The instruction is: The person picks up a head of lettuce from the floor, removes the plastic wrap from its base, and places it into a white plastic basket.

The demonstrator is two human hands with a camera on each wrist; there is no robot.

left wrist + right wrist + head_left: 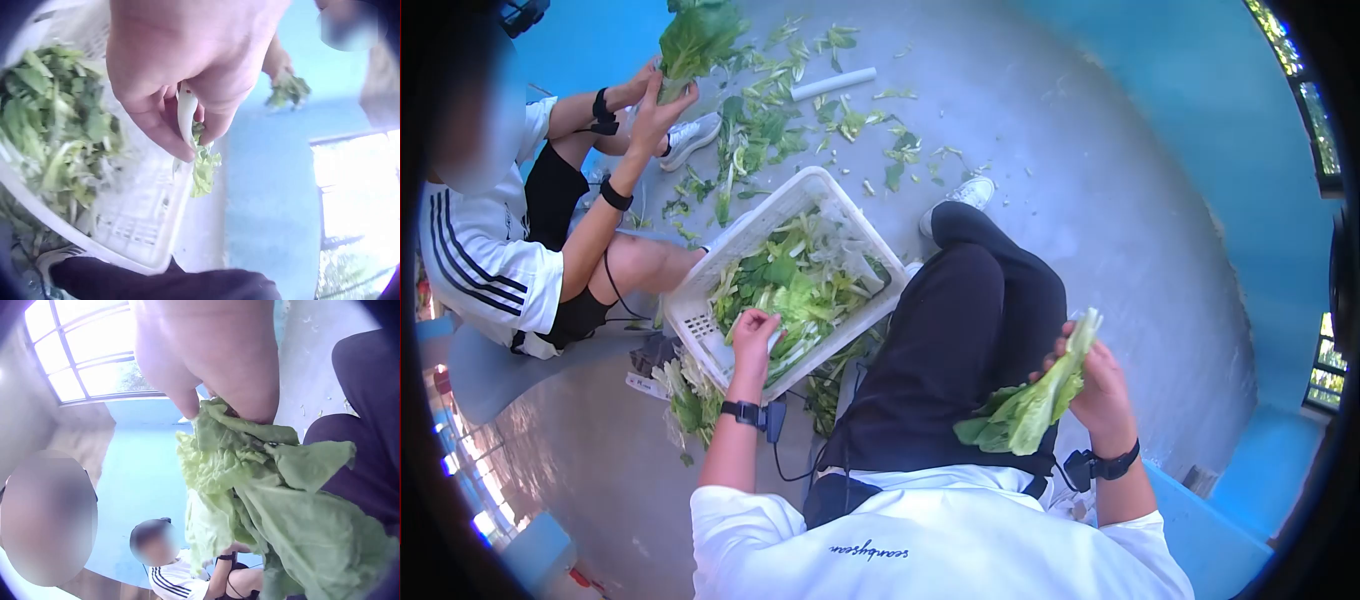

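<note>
My right hand point(1100, 385) grips a leafy green vegetable point(1045, 400) over my right thigh, its pale stalk end up and its leaves hanging toward my lap. In the right wrist view, broad leaves point(300, 506) spread below the hand point(212, 356). My left hand point(753, 335) is over the near side of a white plastic basket point(855, 345) full of cut leaves point(790, 290). Between its thumb and fingers the left hand point(181, 62) pinches a thin white stalk piece point(186, 115) with a pale green leaf end point(204, 172).
Across the basket at the left, a seated person point(490, 250) holds another leafy vegetable point(695, 45). Leaf scraps point(760, 130) and a pale tube point(833, 84) lie on the floor. More greens point(693, 398) lie beside the basket's near left corner.
</note>
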